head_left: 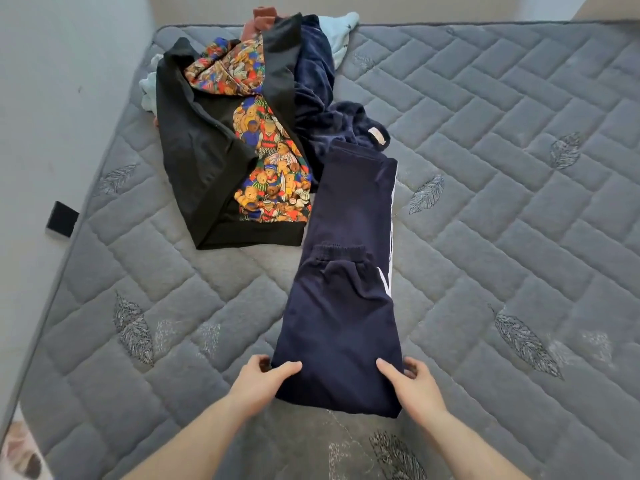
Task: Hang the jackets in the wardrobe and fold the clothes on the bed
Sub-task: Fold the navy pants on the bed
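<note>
The fingers of the left hand [263,375] and the right hand [412,379] were tucked under the navy trousers [339,306]. Both forearms were cut off at 6 o'clock. At 12 o'clock, a brown garment [265,15] ran past the edge, and a pale blue garment [341,32], perhaps a towel, lay mostly buried.

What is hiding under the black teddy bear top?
Light blue cloth pokes out from under the black teddy bear top at its left edge, lying on the grey mattress. How much more of it is underneath can't be seen; the top covers it.
</note>
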The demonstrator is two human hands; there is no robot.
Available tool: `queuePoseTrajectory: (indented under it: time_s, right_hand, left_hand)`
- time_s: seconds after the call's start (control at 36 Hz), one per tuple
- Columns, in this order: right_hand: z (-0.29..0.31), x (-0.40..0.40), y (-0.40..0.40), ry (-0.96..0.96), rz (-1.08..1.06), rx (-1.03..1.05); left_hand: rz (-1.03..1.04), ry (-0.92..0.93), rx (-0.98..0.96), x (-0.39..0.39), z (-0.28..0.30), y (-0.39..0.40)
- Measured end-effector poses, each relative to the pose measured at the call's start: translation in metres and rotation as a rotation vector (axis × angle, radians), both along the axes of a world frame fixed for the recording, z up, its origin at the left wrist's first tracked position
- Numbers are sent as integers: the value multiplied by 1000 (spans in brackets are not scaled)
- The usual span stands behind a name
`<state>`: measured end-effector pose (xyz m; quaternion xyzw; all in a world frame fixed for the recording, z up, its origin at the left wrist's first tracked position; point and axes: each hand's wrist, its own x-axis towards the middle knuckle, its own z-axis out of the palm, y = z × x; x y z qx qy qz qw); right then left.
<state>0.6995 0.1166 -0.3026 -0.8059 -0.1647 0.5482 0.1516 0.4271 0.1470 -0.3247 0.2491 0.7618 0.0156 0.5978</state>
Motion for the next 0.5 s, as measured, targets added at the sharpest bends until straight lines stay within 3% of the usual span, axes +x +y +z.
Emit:
queuePoseTrajectory:
  time_s: [0.25,0.5]
  right_hand:
    - [-9,-12,3,176,-94,38]
    - [15,-7,-44,253,-71,44]
  left_hand:
    - [-4,-188,-75,-1,-10,11]
    - [-176,-109,-16,3,40,-25]
